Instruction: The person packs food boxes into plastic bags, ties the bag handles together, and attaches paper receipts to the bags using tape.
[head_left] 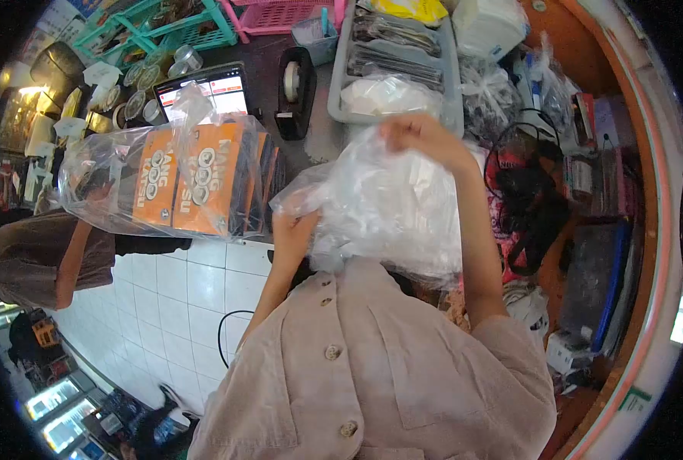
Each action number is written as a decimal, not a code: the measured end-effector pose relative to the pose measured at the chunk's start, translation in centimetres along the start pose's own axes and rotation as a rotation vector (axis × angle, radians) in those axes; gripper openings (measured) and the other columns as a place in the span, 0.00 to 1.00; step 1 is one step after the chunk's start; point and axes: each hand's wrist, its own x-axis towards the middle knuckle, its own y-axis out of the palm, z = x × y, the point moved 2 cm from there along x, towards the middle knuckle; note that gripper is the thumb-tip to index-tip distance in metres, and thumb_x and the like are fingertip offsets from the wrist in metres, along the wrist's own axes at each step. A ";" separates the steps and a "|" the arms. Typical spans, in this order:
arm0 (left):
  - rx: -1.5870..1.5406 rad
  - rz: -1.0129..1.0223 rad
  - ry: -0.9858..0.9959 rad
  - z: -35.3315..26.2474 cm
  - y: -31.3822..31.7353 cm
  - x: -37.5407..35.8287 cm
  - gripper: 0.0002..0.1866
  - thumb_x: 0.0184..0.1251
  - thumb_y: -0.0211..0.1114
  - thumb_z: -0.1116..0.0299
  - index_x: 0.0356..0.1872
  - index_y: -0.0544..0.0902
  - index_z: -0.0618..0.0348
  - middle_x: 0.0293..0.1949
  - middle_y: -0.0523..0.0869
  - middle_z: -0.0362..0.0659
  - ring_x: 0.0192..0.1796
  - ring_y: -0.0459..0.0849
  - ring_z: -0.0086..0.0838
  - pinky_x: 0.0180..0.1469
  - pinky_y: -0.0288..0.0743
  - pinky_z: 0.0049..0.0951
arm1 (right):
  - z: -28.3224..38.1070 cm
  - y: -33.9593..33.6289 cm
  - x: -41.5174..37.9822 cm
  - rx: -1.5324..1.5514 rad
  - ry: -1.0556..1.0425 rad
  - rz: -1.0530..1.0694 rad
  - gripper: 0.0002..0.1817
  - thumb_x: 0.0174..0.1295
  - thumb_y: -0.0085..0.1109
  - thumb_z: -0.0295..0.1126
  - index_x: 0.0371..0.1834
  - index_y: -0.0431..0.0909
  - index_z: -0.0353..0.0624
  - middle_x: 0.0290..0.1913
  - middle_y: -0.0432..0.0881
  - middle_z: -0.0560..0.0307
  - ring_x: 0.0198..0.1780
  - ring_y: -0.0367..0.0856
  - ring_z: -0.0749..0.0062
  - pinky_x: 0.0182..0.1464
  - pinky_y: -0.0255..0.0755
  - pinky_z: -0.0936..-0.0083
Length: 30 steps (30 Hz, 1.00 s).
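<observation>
A clear plastic bag (pixel 361 203) is stretched between my two hands in front of my chest. My left hand (pixel 294 228) is closed on its left edge, with the fingers partly covered by the film. Higher up, my right hand (pixel 417 138) pinches the upper part of the bag; it is slightly blurred. More white and clear plastic (pixel 433 207) lies beneath and to the right. Left of my left hand, orange and black boxes (pixel 211 180) stand in a row inside another clear bag (pixel 111 180).
Behind are a tape dispenser (pixel 295 92), a tablet (pixel 211 90) and a grey tray (pixel 341 69) of packed cutlery-like items. Baskets (pixel 276 15) line the back. Bags and cables (pixel 529 169) crowd the right. Another person's arm (pixel 73 257) is at the left.
</observation>
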 end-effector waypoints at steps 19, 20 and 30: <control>0.248 0.191 0.208 -1.3 1.4 7.1 0.24 0.43 0.56 0.82 0.48 0.73 0.65 0.47 0.78 0.49 0.57 0.71 0.35 0.56 0.65 0.27 | -3.9 -14.4 5.1 -0.450 -0.107 -0.669 0.09 0.61 0.53 0.33 0.34 0.72 0.37 0.28 0.75 0.52 0.32 0.74 0.70 0.35 0.68 0.73; 0.307 0.221 0.300 -3.7 2.3 8.1 0.26 0.42 0.57 0.82 0.50 0.72 0.64 0.48 0.77 0.49 0.58 0.71 0.37 0.56 0.65 0.28 | -2.5 -13.1 4.8 -0.460 -0.113 -0.650 0.09 0.61 0.53 0.33 0.34 0.72 0.37 0.28 0.75 0.54 0.32 0.74 0.73 0.35 0.68 0.74; 0.210 0.139 -0.034 -2.0 4.0 8.8 0.21 0.41 0.60 0.81 0.43 0.76 0.67 0.41 0.81 0.47 0.44 0.79 0.32 0.48 0.70 0.26 | -5.1 -9.6 6.7 -0.632 -0.098 -0.500 0.10 0.54 0.58 0.31 0.37 0.78 0.39 0.36 0.80 0.49 0.36 0.79 0.62 0.40 0.71 0.72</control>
